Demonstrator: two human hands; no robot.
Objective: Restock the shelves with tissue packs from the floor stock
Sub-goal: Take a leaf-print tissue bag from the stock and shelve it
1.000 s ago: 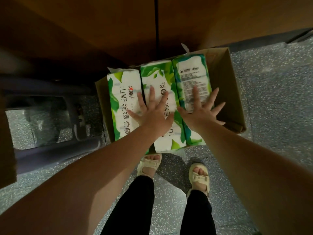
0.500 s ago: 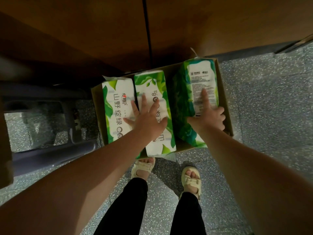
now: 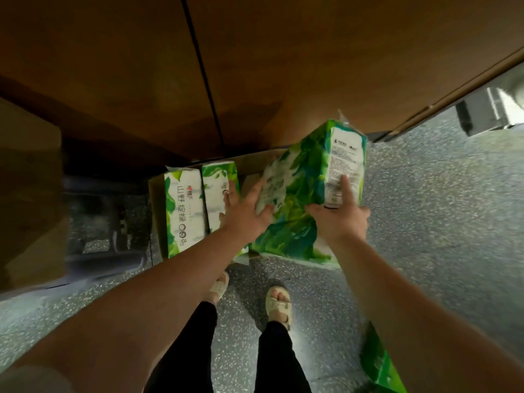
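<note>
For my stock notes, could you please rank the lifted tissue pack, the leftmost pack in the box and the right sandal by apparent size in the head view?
1. Lifted tissue pack, though nearer the camera.
2. Leftmost pack.
3. Right sandal.

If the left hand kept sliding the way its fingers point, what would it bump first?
The left hand already touches the lifted tissue pack with straight fingers. Going on up and away, it would probably slide along that pack's side; depth beyond is unclear.

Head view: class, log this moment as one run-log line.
stage: lifting | right hand: grips tissue pack | left hand: flat against pack | cardboard box: two packs remain
</note>
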